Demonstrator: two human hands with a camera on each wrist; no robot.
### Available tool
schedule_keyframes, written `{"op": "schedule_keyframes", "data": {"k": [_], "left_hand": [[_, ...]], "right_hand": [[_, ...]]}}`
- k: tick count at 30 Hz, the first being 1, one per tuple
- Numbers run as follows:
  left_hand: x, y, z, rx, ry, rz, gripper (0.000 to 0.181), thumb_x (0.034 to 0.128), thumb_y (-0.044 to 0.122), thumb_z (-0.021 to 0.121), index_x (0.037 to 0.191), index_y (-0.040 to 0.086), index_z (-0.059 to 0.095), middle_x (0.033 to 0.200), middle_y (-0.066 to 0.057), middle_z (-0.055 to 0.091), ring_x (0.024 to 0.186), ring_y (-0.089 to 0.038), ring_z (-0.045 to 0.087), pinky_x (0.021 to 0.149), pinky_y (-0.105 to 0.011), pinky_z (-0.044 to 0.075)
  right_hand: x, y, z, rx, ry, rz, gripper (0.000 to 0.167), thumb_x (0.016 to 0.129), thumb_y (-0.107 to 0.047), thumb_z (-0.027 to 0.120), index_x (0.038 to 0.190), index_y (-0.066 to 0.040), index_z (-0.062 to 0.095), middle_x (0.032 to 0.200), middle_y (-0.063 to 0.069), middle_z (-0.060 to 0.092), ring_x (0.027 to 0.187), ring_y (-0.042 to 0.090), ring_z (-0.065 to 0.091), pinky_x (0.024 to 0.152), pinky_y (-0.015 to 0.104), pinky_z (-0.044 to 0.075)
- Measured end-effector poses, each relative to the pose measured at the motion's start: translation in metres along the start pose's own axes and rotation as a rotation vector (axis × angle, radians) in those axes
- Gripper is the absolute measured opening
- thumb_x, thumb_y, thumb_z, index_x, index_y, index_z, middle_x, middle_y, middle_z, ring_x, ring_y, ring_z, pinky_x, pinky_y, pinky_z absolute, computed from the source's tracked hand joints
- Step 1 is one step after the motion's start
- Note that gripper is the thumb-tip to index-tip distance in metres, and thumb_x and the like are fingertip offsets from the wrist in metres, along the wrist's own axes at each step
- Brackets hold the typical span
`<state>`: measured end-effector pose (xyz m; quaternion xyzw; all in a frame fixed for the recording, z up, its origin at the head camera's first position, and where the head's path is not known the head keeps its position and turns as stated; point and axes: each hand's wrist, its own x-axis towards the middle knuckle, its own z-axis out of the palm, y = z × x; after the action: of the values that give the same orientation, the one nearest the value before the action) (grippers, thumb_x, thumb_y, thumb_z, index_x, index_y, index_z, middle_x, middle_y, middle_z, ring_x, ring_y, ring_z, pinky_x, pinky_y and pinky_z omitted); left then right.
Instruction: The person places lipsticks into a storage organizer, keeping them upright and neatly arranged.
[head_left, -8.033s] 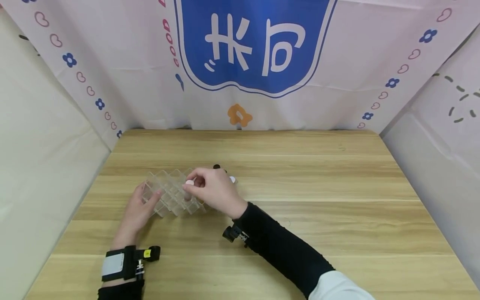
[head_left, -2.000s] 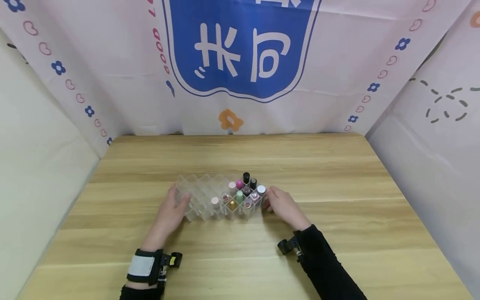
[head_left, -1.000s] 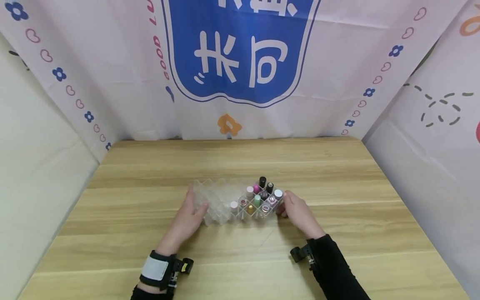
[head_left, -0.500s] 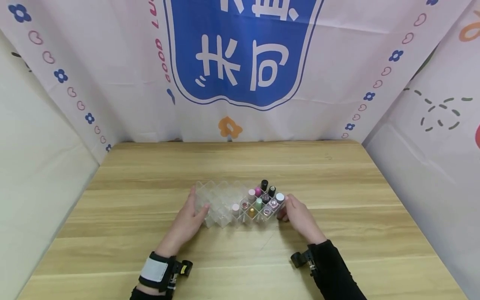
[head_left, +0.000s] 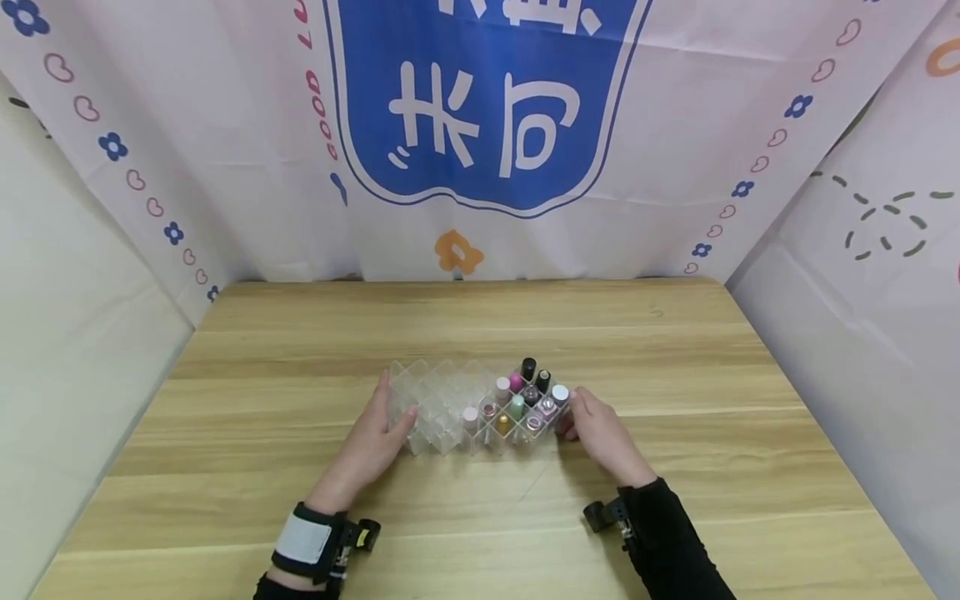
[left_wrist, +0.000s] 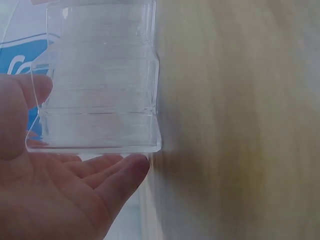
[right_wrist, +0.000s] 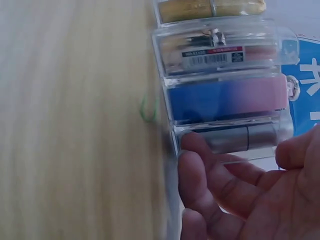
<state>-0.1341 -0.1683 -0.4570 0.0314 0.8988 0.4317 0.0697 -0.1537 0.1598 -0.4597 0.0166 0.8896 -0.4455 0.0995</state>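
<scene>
A clear lipstick organizer (head_left: 435, 404) with diamond-shaped compartments stands on the wooden table in the head view. Several lipsticks (head_left: 517, 407) stand upright in its right part, with black, pink, white, green, gold and silvery tops. My left hand (head_left: 372, 450) holds the left end, thumb on the near side; in the left wrist view its fingers (left_wrist: 122, 182) lie along the end wall. At the opposite end, my right hand (head_left: 600, 433) grips the corner with curled fingers. The right wrist view shows those fingers beside a silver lipstick tube (right_wrist: 240, 139) and a blue-and-pink one (right_wrist: 227, 100).
The wooden table (head_left: 480, 533) extends around the organizer on every side. A printed white cloth (head_left: 285, 167) with a blue emblem hangs along the back edge, and pale side walls (head_left: 75, 317) flank the table.
Eight seconds ago my right hand pinched a white-topped lipstick over the organizer. Since then that hand moved to the right end, and the organizer slid right between both hands. The last second shows hardly any movement.
</scene>
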Motion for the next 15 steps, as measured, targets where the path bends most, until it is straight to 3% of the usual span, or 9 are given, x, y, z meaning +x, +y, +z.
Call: {"op": "schedule_keyframes", "data": {"k": [4, 6, 8, 11, 15], "left_hand": [[0.000, -0.003, -0.002, -0.040, -0.022, 0.031, 0.071, 0.1073, 0.039, 0.033, 0.157, 0.001, 0.000, 0.164, -0.023, 0.007, 0.151, -0.041, 0.012, 0.122, -0.058, 0.014], [0.001, -0.006, -0.003, -0.041, -0.040, 0.037, 0.066, 0.1079, 0.041, 0.027, 0.157, 0.001, 0.007, 0.163, -0.023, 0.015, 0.150, -0.042, 0.018, 0.122, -0.059, 0.018], [0.003, -0.009, -0.008, -0.001, -0.041, 0.044, 0.064, 0.1078, 0.044, 0.024, 0.156, 0.001, 0.017, 0.160, -0.024, 0.024, 0.147, -0.044, 0.025, 0.120, -0.060, 0.022], [0.007, -0.014, -0.021, 0.183, 0.038, 0.041, 0.065, 0.1068, 0.046, 0.026, 0.152, 0.000, 0.029, 0.155, -0.026, 0.034, 0.141, -0.048, 0.035, 0.116, -0.062, 0.029], [0.012, -0.019, -0.039, 0.469, 0.173, 0.032, 0.071, 0.1028, 0.053, 0.036, 0.152, 0.003, 0.031, 0.157, -0.025, 0.031, 0.140, -0.049, 0.034, 0.113, -0.067, 0.029]], "right_hand": [[-0.002, 0.006, -0.007, -0.134, -0.001, -0.023, 0.041, 0.108, -0.036, 0.029, 0.102, -0.010, 0.060, 0.085, 0.008, 0.065, 0.072, 0.018, 0.057, 0.062, 0.030, 0.049], [-0.004, 0.011, -0.013, -0.227, 0.014, -0.065, 0.042, 0.107, -0.037, 0.031, 0.109, -0.009, 0.063, 0.094, 0.010, 0.069, 0.081, 0.023, 0.063, 0.068, 0.038, 0.054], [-0.005, 0.015, -0.018, -0.304, 0.035, -0.118, 0.045, 0.107, -0.038, 0.033, 0.123, -0.006, 0.061, 0.111, 0.016, 0.069, 0.097, 0.032, 0.066, 0.082, 0.048, 0.057], [-0.002, 0.019, -0.026, -0.415, 0.075, -0.216, 0.055, 0.106, -0.042, 0.036, 0.146, -0.005, 0.043, 0.144, 0.023, 0.051, 0.128, 0.045, 0.052, 0.106, 0.061, 0.043], [0.000, 0.020, -0.036, -0.566, 0.104, -0.260, 0.064, 0.104, -0.046, 0.039, 0.157, -0.013, 0.023, 0.161, 0.022, 0.022, 0.142, 0.051, 0.029, 0.114, 0.067, 0.026]]}}
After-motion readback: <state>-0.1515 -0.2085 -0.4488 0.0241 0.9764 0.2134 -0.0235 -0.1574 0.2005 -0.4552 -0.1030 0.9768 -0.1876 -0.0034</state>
